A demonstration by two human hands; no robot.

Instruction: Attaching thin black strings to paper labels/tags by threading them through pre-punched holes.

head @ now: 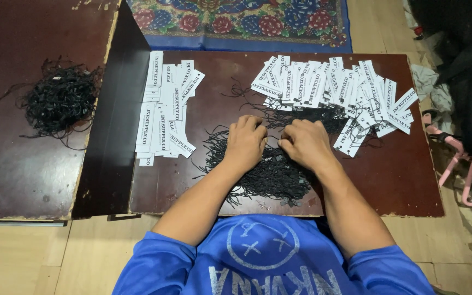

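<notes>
my left hand [245,143] and right hand [305,143] rest knuckles-up on the heap of black strings [269,172] in the middle of the dark table [400,180], close in front of me so both can work the same spot. the fingers [253,124] of both hands are curled in narrow and meet over a strand or two between them; whether they truly pinch one i cannot tell, the knuckles hide it. the white paper tags [167,106] lie in a loose row to my left, and a bigger fanned spread of tags with strings [345,90] sits beyond my right hand, some touching the heap. a second bundle of strings [61,101] lies well apart on the neighbouring table (out of easy reach). loose strands trail toward the right-hand tags and tangle there. a flowered rug [236,22] lies past the table.
</notes>
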